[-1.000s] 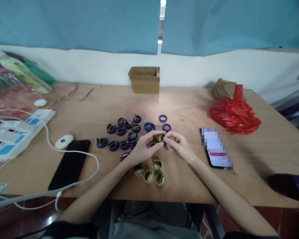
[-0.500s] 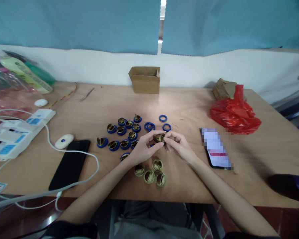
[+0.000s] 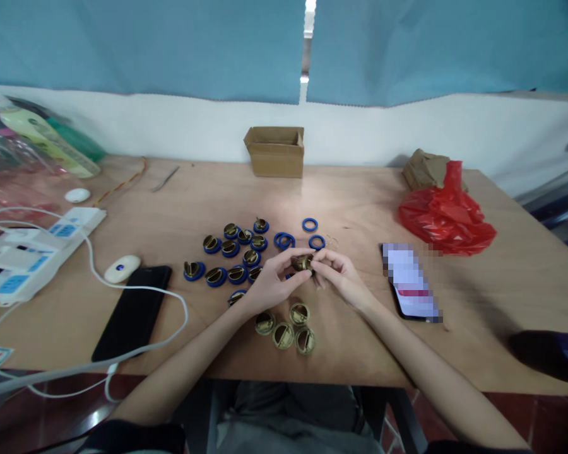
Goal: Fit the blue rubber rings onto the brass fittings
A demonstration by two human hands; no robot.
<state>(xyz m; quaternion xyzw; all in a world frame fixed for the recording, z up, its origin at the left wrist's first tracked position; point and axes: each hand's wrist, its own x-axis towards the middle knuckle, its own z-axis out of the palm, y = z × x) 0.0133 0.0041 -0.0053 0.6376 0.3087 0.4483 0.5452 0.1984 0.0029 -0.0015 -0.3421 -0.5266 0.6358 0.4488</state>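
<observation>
My left hand (image 3: 275,279) and my right hand (image 3: 341,277) meet over the middle of the table, fingers closed on one small round brass-coloured piece (image 3: 303,263). Fingertips hide much of it. Several similar brass pieces with a bar across, each in a blue ring, lie to the left, such as this ringed piece (image 3: 237,273). Below my hands are several brass pieces without blue rings, among them a round brass piece (image 3: 283,335). Just beyond my fingers lie loose blue rings (image 3: 310,224), and a thin clear ring (image 3: 332,242) beside them.
An open cardboard box (image 3: 278,159) stands at the back. To the right are a lit phone (image 3: 414,284), a red plastic bag (image 3: 447,217) and a dark bottle (image 3: 549,355). A black phone (image 3: 132,312), white cables and a power strip (image 3: 38,252) occupy the left.
</observation>
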